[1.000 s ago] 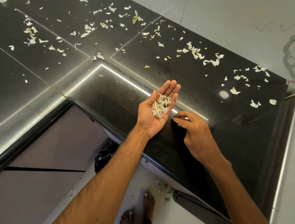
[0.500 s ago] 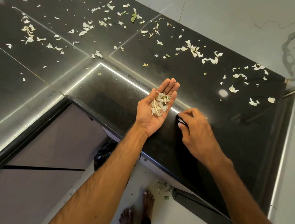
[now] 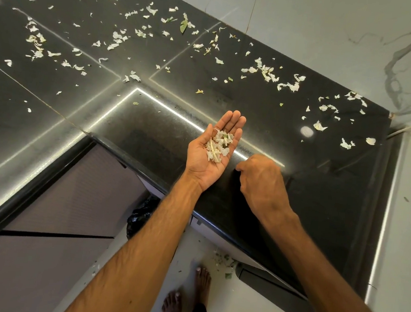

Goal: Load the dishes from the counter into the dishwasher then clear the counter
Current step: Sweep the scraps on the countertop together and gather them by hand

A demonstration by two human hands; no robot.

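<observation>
Scraps of pale peel are lying in a small heap on the left hand, which is hovering palm up with fingers straight and together, just over the front edge of the tabletop. Just beside it the right hand is hanging knuckles up, fingers curled under; whether they are pinching a piece I cannot tell. Farther out, loose scraps are lying scattered across the dark stone toward the wall, well apart from both hands, with a green leaf among them. A few bits are lying on the floor, near a black bag tucked below the edge.

To my eye these flakes are feather-light, thin and limp, probably clinging to the glossy surface. Pinching each by its curled edge, or sweeping them together with the side of a hand, looks wisest, while keeping that loaded palm level.
</observation>
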